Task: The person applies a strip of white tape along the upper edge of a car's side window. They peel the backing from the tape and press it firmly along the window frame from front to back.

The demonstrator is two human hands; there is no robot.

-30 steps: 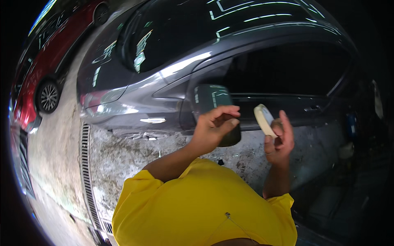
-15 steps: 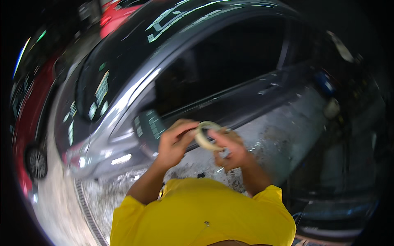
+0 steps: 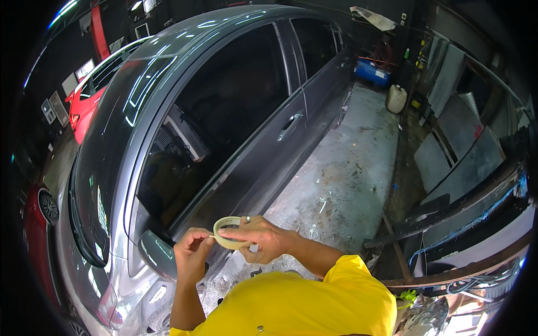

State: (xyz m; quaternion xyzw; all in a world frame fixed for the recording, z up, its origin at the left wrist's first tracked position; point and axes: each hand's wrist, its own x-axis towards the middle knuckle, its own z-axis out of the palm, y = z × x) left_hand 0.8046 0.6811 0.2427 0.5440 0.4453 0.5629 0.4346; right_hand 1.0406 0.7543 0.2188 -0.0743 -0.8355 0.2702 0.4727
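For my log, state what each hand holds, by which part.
Right hand: cream tape roll, by the right side of its ring. Left hand: at the roll's left edge, possibly pinching it.

A second ago the left hand (image 3: 192, 250) hovered well apart from the roll of tape (image 3: 225, 242), in front of the car mirror (image 3: 154, 255); now its thumb and fingertips have come together at the roll's left edge. The right hand (image 3: 266, 239) has brought the roll across to it, and a finger that wasn't there at first now lies over the ring's opening. The roll, standing on edge before, has tipped over so its hole faces more upward. The mirror, earlier behind the left hand, now shows to its left. The person's gaze has swung toward the car's rear door (image 3: 325, 70), now plain to see.
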